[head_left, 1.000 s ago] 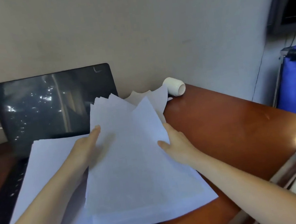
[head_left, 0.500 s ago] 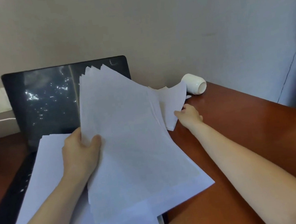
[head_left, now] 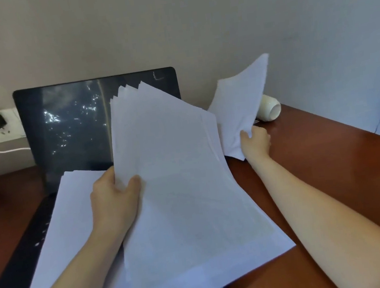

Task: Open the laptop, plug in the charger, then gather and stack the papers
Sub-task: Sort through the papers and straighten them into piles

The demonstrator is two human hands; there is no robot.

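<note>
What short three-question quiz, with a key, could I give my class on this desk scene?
1. True or false: the laptop is shut.
2. What does the right hand grip? A a pen; B loose sheets; C a cable.
3. Fill in: the white cup on the desk lies on its ____.
Key: 1 false; 2 B; 3 side.

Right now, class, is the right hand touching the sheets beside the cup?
Touching: the head view shows the right hand pinching the sheets at their lower corner.
</note>
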